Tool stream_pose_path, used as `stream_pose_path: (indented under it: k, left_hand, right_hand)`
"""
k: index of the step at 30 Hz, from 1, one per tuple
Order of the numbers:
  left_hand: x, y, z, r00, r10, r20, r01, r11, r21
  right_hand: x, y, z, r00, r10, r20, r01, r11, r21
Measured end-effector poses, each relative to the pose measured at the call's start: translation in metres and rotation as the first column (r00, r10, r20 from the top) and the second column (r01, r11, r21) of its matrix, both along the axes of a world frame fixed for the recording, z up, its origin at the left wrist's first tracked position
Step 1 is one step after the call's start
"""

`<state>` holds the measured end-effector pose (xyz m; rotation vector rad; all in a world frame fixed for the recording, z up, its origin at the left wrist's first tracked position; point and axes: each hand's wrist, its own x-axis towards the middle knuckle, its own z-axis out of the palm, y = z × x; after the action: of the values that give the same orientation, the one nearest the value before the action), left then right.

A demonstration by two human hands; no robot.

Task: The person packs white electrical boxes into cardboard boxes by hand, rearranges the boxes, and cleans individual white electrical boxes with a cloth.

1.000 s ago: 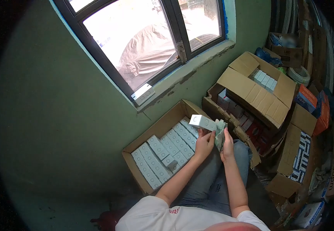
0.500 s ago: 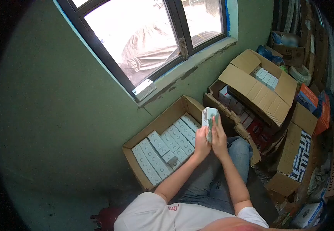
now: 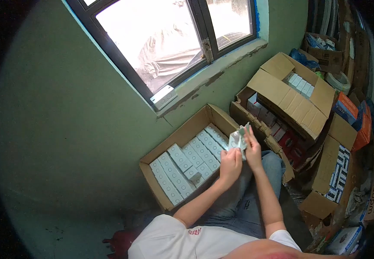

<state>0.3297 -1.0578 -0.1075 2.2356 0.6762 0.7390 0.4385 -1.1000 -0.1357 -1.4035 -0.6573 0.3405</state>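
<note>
A small white box (image 3: 234,140) is held up over my lap, beside the right end of a cardboard carton (image 3: 156,185). My left hand (image 3: 230,165) has its fingers wrapped round the box's lower part. On the box's right side my right hand (image 3: 252,151) presses a pale green cloth (image 3: 244,131) against it, fingers together. Rows of white boxes (image 3: 181,158) with round marks on their faces lie in the carton. One shorter box (image 3: 192,173) sits on top of the rows near the carton's front.
A white box (image 3: 164,97) stands on the window sill. On the right are an open carton (image 3: 288,97) of small white boxes, a torn carton (image 3: 260,125) of red and white packs, and a carton (image 3: 320,198) with black-and-white contents. Orange boxes (image 3: 363,126) lie beyond.
The white box was first held lengthwise, then upright between both hands, and is now turned with its end showing. My right hand has moved the cloth onto the box.
</note>
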Motion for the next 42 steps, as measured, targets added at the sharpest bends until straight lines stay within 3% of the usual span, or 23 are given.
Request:
stream_pose_path:
  k: [5, 6, 8, 11, 12, 13, 15, 18, 26, 29, 31, 32, 34, 37, 39, 40, 42]
  left_hand:
    - [0.006, 0.008, 0.007, 0.999, -0.032, 0.03, 0.03, 0.997, 0.071]
    - [0.009, 0.012, 0.007, 0.999, -0.024, 0.034, 0.022, 0.998, 0.056]
    - [0.014, 0.016, 0.006, 0.999, -0.013, 0.041, 0.012, 1.0, 0.028]
    - [0.01, 0.001, 0.016, 0.997, -0.073, -0.003, 0.073, 0.996, 0.058]
    - [0.007, -0.004, 0.02, 0.995, -0.097, -0.03, 0.099, 0.992, 0.079]
    - [0.004, -0.011, 0.019, 0.994, -0.108, 0.014, 0.106, 0.99, 0.09]
    - [0.001, -0.013, 0.022, 0.99, -0.132, 0.052, 0.125, 0.984, 0.129]
    - [0.006, 0.0, 0.018, 0.99, -0.124, 0.069, 0.116, 0.986, 0.118]
    - [0.002, 0.012, 0.005, 0.961, -0.212, 0.178, 0.21, 0.977, 0.033]
    - [0.0, 0.017, 0.008, 0.949, -0.223, 0.224, 0.233, 0.972, -0.016]
    - [-0.002, 0.019, 0.004, 0.931, -0.226, 0.288, 0.261, 0.961, -0.088]
    - [-0.003, 0.021, -0.002, 0.935, -0.188, 0.301, 0.258, 0.943, -0.212]
    - [-0.004, 0.021, -0.012, 0.943, -0.111, 0.313, 0.25, 0.857, -0.451]
    - [0.006, 0.017, -0.018, 0.914, -0.102, 0.393, 0.237, 0.919, -0.314]
    - [0.014, 0.01, -0.01, 0.942, -0.053, 0.332, 0.047, 0.999, 0.027]
    - [0.017, 0.006, -0.002, 0.953, -0.019, 0.303, -0.045, 0.978, 0.203]
    - [0.02, 0.006, 0.011, 0.952, 0.013, 0.305, -0.1, 0.956, 0.274]
  right_hand:
    - [-0.018, -0.015, 0.011, 0.982, 0.016, 0.189, -0.003, 0.998, -0.07]
    - [-0.033, -0.018, 0.017, 0.995, 0.01, 0.098, 0.0, 0.995, -0.098]
    - [-0.039, -0.024, 0.013, 0.997, -0.013, 0.077, 0.018, 0.998, -0.053]
    - [-0.016, -0.023, 0.011, 0.987, -0.088, 0.131, 0.091, 0.996, -0.019]
    - [-0.008, -0.022, 0.012, 0.986, -0.128, 0.103, 0.126, 0.992, 0.024]
    - [0.002, -0.02, 0.008, 0.988, -0.054, -0.148, 0.066, 0.995, 0.075]
    - [0.016, -0.022, 0.0, 0.81, 0.166, -0.562, -0.049, 0.975, 0.217]
    - [-0.004, -0.009, -0.009, 0.833, 0.055, -0.551, 0.117, 0.955, 0.272]
    - [-0.03, -0.008, 0.019, 0.763, -0.03, -0.645, 0.221, 0.951, 0.218]
    - [-0.008, -0.008, 0.003, 0.698, 0.017, -0.716, 0.173, 0.966, 0.191]
    - [-0.001, -0.015, 0.01, 0.664, 0.132, -0.736, 0.104, 0.959, 0.265]
    - [0.001, -0.016, 0.013, 0.642, 0.19, -0.742, 0.071, 0.95, 0.304]
    - [-0.005, -0.014, 0.023, 0.6, 0.13, -0.789, 0.13, 0.958, 0.257]
    - [-0.018, -0.008, 0.014, 0.58, 0.149, -0.801, 0.149, 0.947, 0.284]
    - [-0.027, -0.005, -0.013, 0.58, 0.179, -0.795, 0.11, 0.949, 0.294]
    - [-0.032, -0.005, -0.014, 0.555, 0.223, -0.801, 0.088, 0.942, 0.323]
    - [-0.046, -0.006, -0.004, 0.489, 0.217, -0.845, 0.102, 0.948, 0.303]
